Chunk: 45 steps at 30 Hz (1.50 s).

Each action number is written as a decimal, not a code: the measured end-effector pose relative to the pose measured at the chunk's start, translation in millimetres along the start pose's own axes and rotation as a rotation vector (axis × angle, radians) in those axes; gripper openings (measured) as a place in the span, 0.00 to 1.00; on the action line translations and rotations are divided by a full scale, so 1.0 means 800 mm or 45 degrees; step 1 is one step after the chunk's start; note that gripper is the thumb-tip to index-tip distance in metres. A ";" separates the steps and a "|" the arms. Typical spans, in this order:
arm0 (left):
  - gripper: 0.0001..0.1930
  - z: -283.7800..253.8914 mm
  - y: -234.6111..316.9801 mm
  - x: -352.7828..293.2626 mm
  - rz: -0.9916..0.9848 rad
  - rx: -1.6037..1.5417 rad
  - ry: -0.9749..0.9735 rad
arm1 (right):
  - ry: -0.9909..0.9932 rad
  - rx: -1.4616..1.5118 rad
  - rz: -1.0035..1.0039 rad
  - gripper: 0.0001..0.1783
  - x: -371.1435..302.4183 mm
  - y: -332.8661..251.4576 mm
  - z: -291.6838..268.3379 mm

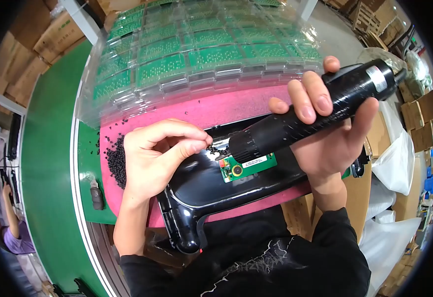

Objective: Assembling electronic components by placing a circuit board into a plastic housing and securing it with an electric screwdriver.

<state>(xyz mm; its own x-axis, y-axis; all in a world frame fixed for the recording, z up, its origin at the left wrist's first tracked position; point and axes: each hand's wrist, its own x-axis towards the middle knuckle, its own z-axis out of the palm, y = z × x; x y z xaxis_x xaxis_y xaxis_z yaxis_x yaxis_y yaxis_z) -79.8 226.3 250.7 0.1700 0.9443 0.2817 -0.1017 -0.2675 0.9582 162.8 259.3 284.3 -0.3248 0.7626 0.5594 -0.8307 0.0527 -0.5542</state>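
Thumb and forefinger of the left hand stand narrow, their tips almost together, beside a few tiny black screw-like pieces near the driver's nose; I cannot tell whether one is pinched between them. The fingers of the right hand are wrapped around a thick black cylindrical electric screwdriver, which is tilted, its nose pointing toward eight o'clock and its cable end toward two, if twelve is straight away from the person's chest.

Just under this nose, on the six o'clock side, I see a green rectangular circuit board with a round component and a white label. It lies within a glossy black plastic housing, whose rounded arm reaches toward seven o'clock. The housing rests on a bright pink mat.

At nine o'clock from the housing, a heap of small black pieces is on the mat, with some scattered around; farther, a dark grey lump sits on the green tabletop. At twelve, clear plastic trays hold many green boards. Toward ten are brown cardboard boxes; at eight, another person's purple sleeve.
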 end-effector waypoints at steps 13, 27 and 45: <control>0.17 0.015 0.000 0.000 0.013 0.322 -0.176 | -0.077 -0.124 -0.066 0.36 -0.005 -0.005 0.002; 0.17 0.018 0.002 0.000 -0.144 0.200 -0.225 | -0.329 -0.240 -0.015 0.38 -0.006 -0.012 -0.005; 0.06 0.020 -0.005 0.004 0.236 0.659 -0.241 | -0.445 -0.223 -0.042 0.42 -0.005 -0.013 -0.025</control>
<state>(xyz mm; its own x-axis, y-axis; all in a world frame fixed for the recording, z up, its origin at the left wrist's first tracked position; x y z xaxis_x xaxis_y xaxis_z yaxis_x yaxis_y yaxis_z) -63.4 227.6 248.7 0.3721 0.8347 0.4060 0.3378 -0.5292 0.7784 181.6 268.6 275.7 -0.4589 0.4945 0.7382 -0.7633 0.2058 -0.6124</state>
